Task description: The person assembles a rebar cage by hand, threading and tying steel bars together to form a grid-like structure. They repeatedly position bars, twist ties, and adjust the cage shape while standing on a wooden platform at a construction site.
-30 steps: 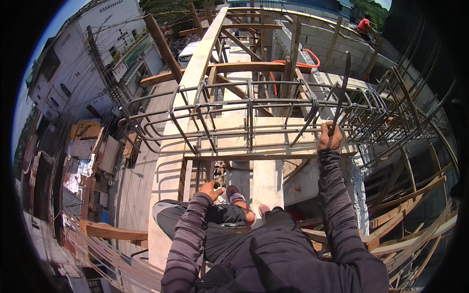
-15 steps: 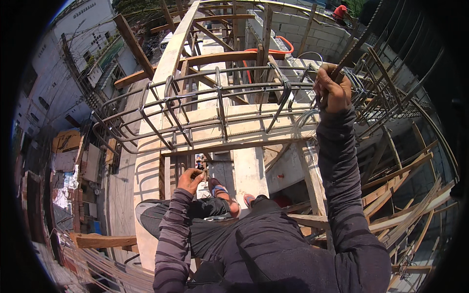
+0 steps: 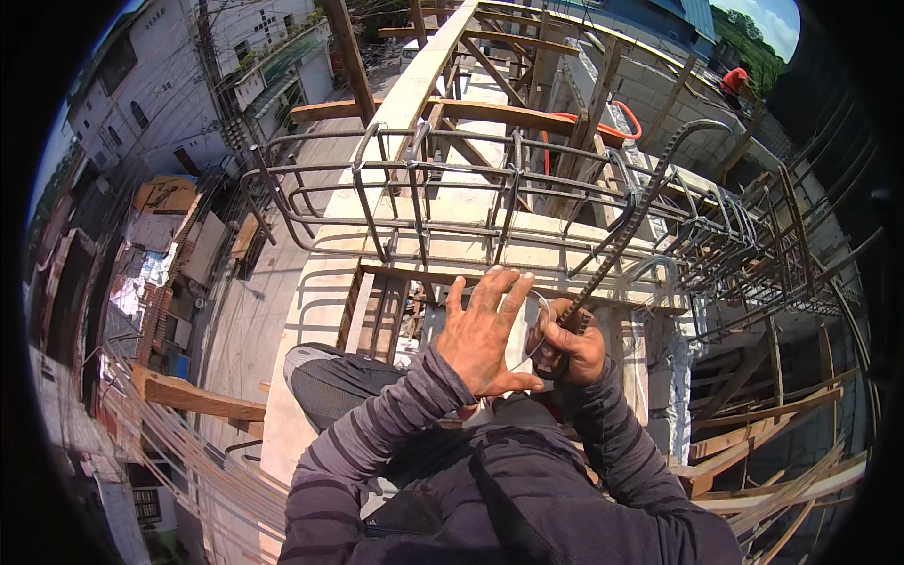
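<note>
In front of my body my right hand (image 3: 567, 350) is closed round the lower end of a hooked rebar (image 3: 623, 240). The ribbed bar slants up to the right and bends over at its top. Beside it, my left hand (image 3: 487, 330) is open, its fingers spread and its back toward me. A thin pale tie wire (image 3: 545, 306) curves between the two hands; which fingers touch it is hidden. Beyond them lies a rebar cage (image 3: 424, 226) of long bars and bent stirrups, on a wooden formwork board (image 3: 325, 282). The hooked bar passes in front of the cage's right part.
A bundle of tie wires (image 3: 659, 273) hangs at the cage's right side. Timber planks (image 3: 772, 433) are stacked at lower right. An orange hose (image 3: 621, 122) lies by a block wall. A person in red (image 3: 734, 83) is far right. A street (image 3: 247, 311) lies far below at left.
My right hand has come down from the cage's right end toward my body with the rebar. My left hand has moved right and forward, and its fingers have spread. The view has shifted.
</note>
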The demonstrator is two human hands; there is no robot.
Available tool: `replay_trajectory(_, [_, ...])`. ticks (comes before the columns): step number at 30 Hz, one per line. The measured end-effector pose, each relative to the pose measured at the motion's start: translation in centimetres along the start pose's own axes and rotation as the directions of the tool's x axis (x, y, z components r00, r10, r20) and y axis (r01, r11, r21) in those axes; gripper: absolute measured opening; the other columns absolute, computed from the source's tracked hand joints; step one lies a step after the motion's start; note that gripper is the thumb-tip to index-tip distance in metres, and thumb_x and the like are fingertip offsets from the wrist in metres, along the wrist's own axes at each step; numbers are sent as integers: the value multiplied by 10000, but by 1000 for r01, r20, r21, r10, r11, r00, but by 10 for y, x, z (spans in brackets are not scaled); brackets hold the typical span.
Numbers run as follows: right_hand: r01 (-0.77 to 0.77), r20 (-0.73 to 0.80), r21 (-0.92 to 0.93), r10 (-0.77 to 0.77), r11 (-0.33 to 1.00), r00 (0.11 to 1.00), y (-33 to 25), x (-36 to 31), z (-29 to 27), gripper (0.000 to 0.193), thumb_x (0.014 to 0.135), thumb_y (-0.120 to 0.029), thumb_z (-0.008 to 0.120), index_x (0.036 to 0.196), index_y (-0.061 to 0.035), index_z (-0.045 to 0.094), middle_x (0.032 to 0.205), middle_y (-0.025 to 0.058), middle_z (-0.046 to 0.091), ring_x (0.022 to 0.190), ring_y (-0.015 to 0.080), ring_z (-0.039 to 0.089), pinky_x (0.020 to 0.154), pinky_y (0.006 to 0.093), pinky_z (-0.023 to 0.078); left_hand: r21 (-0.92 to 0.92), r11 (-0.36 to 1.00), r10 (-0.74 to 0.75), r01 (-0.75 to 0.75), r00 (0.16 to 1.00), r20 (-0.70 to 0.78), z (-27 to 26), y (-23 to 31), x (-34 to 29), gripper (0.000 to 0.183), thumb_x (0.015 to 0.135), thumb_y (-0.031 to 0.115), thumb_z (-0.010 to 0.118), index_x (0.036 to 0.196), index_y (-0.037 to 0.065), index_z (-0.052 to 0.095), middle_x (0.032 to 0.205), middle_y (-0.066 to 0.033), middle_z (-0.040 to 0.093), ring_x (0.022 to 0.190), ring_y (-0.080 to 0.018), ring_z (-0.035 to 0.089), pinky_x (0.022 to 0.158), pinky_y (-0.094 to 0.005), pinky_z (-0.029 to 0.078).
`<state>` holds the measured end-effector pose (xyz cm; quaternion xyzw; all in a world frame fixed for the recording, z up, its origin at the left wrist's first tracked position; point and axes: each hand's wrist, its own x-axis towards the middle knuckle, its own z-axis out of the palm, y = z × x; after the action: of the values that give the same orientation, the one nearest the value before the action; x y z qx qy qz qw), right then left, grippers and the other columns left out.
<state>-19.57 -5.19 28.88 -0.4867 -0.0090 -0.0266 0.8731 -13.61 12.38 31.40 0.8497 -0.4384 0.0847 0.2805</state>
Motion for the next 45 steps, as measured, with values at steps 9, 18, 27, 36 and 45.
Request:
replay_trajectory(9, [-219, -177, -417, 158, 882, 972, 45, -5, -34, 186, 876, -153, 654, 943, 7, 587, 671, -7, 527, 569, 77, 467, 520, 239, 378, -150, 945, -267, 290, 951, 153, 55, -53, -48, 457, 823, 303, 709, 1203, 93, 568, 921, -128, 610, 795, -318, 640, 671, -401, 527])
replay_trajectory(18, [-312, -13, -803, 508, 507, 861, 76, -37, -48, 463, 901, -285, 659, 1246, 3, 547, 875, 81, 630, 799, 157, 569, 747, 314, 473, -184, 963, -69, 195, 844, 532, 68, -61, -84, 633, 842, 550, 618, 1193, 26, 571, 955, -201, 642, 857, -403, 639, 749, -439, 534])
replay_trajectory(27, [-178, 154, -834, 532, 522, 833, 98, -59, -44, 499, 907, -383, 631, 1190, 20, 551, 782, 136, 583, 759, 251, 560, 713, 368, 440, -221, 963, 23, 151, 775, 632, 68, -67, -95, 361, 927, 432, 542, 1075, 135, 687, 945, -149, 681, 893, -365, 649, 786, -450, 516])
replay_trajectory(36, [-222, 433, -667, 612, 711, 661, 82, -50, -16, 333, 943, -355, 582, 990, -25, 567, 775, 59, 552, 712, 168, 514, 675, 326, 419, -720, 517, 349, 462, 654, 671, 111, -111, -105, 185, 791, 227, 761, 835, 49, 735, 712, -100, 680, 651, -210, 640, 594, -318, 480])
replay_trajectory(45, [-443, 351, 106, 383, 890, 855, 35, -19, 9, 306, 910, -292, 629, 938, -5, 525, 661, 22, 416, 564, 119, 380, 502, 276, 329, -908, 141, -85, 395, 918, 386, 72, -76, -100, 371, 993, 328, 522, 987, -30, 618, 727, -39, 599, 616, -92, 521, 572, -234, 421])
